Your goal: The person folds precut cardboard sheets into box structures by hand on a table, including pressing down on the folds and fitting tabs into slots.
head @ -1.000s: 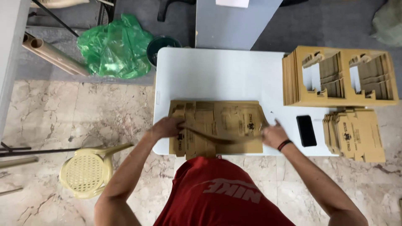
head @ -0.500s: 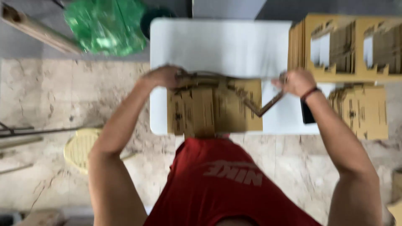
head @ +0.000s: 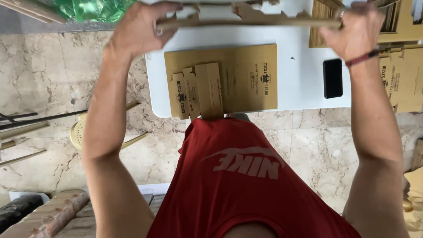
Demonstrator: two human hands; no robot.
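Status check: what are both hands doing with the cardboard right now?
Left hand, right hand grip flat cardboard blank, raised over white table. Nothing blocking.

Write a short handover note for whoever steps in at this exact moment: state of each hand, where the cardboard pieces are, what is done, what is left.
Left hand: shut on the left end of a flat cardboard blank, held up edge-on above the white table.
Right hand: shut on the blank's right end.
On the table: a stack of flat blanks right in front of the person, a black phone to its right, more flat blanks at the far right.
Done: one blank lifted off the stack.
Left: the held blank is not yet folded; the stack remains flat.
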